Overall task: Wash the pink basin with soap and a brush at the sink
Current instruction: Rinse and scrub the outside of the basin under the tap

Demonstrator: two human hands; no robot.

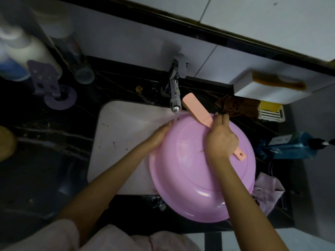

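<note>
The pink basin (190, 178) lies bottom-up and tilted over the right half of the white sink (123, 134). My left hand (159, 135) holds its left rim. My right hand (222, 140) grips the handle of a peach-pink brush (196, 109), whose head points up toward the chrome tap (175, 91). A thin stream of water runs from the spout onto the basin's upper rim. A yellow soap bar (270, 106) sits in a white soap dish at the right.
Black marble counter (45, 142) surrounds the sink. Bottles (23, 57) and a purple holder (52, 87) stand at the left. At the right are a brown cloth (237, 106), a white box (268, 93), a blue pump bottle (290, 146) and a pale pink cloth (268, 192).
</note>
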